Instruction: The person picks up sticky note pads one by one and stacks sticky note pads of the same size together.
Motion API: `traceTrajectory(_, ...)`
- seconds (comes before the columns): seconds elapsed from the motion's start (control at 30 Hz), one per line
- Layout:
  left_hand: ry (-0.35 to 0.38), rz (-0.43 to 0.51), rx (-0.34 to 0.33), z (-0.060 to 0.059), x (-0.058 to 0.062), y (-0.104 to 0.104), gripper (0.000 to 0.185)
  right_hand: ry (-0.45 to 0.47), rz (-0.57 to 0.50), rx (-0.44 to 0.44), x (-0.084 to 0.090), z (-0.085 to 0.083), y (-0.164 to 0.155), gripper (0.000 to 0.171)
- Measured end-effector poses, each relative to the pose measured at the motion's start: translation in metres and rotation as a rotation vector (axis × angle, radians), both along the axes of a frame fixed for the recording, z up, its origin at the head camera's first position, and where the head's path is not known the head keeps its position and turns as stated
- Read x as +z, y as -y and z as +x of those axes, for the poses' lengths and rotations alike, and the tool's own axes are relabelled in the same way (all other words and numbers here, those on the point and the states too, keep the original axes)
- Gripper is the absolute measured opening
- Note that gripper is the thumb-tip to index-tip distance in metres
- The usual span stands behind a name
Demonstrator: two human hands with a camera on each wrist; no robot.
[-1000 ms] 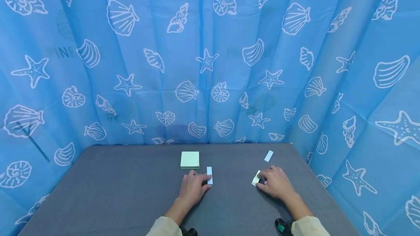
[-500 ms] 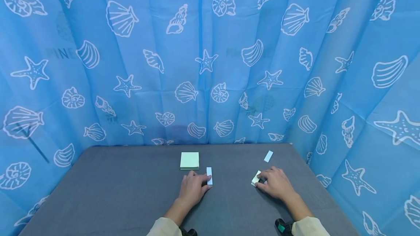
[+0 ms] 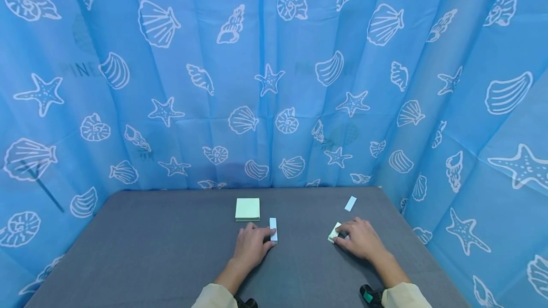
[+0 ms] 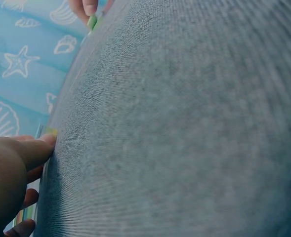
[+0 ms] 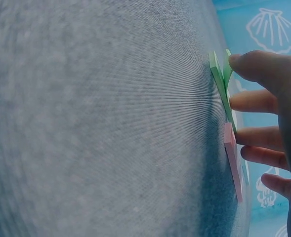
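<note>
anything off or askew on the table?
Mostly tidy. The green note pad lies square. One white strip lies alone and slanted near the far right edge, apart from the strip at the left hand. No damage shows.

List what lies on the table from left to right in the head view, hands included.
Green sticky-note pad → left hand → white strip at its fingertips → folded green note → right hand; the far white strip overlaps these.
</note>
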State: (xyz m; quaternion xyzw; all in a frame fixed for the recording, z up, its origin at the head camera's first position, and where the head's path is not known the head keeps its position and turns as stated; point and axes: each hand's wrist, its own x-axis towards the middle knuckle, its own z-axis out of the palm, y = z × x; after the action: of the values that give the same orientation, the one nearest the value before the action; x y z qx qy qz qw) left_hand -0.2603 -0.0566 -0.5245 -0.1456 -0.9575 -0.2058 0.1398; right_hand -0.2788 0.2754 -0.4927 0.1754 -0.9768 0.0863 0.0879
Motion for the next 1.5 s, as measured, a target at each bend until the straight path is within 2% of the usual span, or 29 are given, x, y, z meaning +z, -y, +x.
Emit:
traceTrajectory(0.43,0.0,0.009,0.0,0.0,0.0,0.0,0.035,0.013,-0.031,-0.004,0.0,0.001,0.001,0.03)
traceTrajectory(0.63,0.002,0.006,0.0,0.0,0.0,0.0,0.035,0.028,-0.078,-0.066,-0.002,0.001,0.004,0.03)
traceTrajectory(0.87,-0.003,0.012,-0.002,0.0,-0.001,0.0,0.034,-0.029,-0.085,-0.089,-0.006,-0.002,0.008,0.015)
traceTrajectory(1.17,-0.017,0.008,-0.002,-0.001,-0.003,0.001,0.034,0.087,-0.112,-0.251,-0.007,-0.008,0.012,0.042)
traceTrajectory(1.27,-0.019,0.012,-0.003,-0.001,-0.003,0.001,0.034,0.112,-0.11,-0.271,-0.008,-0.008,0.01,0.048)
traceTrajectory(1.5,-0.027,0.004,-0.01,-0.001,-0.004,0.002,0.035,0.128,-0.142,-0.281,-0.012,-0.009,0.008,0.047)
